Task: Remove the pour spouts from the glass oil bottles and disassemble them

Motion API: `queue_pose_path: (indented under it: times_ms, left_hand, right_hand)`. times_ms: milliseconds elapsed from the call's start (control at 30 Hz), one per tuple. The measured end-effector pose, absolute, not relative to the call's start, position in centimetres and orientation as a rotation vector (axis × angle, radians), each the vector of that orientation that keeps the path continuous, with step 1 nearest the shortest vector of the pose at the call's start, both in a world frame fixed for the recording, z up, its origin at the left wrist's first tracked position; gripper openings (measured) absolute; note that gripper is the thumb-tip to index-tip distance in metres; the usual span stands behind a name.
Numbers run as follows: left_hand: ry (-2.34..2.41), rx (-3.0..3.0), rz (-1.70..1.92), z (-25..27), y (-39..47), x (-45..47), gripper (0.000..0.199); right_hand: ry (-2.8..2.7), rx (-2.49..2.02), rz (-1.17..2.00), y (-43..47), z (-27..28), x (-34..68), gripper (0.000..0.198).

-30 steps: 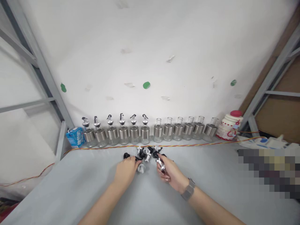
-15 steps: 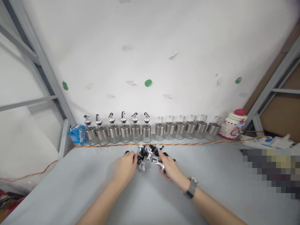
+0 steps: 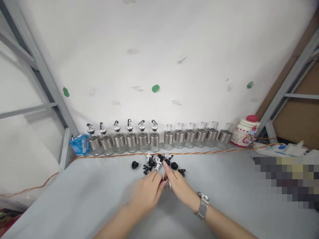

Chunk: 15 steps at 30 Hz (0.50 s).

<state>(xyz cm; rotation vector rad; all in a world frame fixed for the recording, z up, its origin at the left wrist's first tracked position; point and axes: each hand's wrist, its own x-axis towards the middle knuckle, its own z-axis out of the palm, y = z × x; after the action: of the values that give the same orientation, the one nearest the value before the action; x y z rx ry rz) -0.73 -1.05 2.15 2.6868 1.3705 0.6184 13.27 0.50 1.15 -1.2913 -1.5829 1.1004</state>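
Observation:
My left hand point(image 3: 149, 188) and my right hand point(image 3: 179, 187) meet in front of a pile of loose pourer parts, fingertips together. My right hand is closed on a silver pour spout point(image 3: 169, 185), of which a small bit shows under its fingers. My left hand's fingers are curled in against it; whatever they pinch is hidden. Just beyond lie silver spout pieces point(image 3: 157, 162), small black flip caps point(image 3: 147, 168) and black stoppers point(image 3: 174, 165). Another black stopper point(image 3: 135, 165) lies apart to the left, and one more black piece point(image 3: 182, 172) sits by my right hand.
Along the wall stand several glass bottles with steel bands: those on the left carry pourers point(image 3: 142, 124), those on the right have bare necks point(image 3: 192, 127). A twisted red-yellow wire point(image 3: 211, 151) runs before them. A blue carton point(image 3: 80, 145) and cake-shaped jar point(image 3: 245, 131) flank the row.
My left hand has moved right and nearer me, from the pile to my right hand. The black stopper at left is now uncovered. My right hand has turned inward, still holding the silver spout.

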Motion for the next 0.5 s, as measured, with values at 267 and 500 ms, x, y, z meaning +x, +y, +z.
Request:
queue_pose_path:
  times_ms: [267, 500]
  left_hand:
    - [1.460, 2.378, 0.710, 1.0, -1.0, -0.4, 0.022]
    - [1.470, 2.355, 0.735, 0.6, -1.3, -0.2, 0.028]
  right_hand:
    - [-1.441, -1.202, 1.066, 0.3, 1.3, 13.0, 0.037]
    - [-1.353, -1.169, 1.034, 0.7, 0.9, 13.3, 0.034]
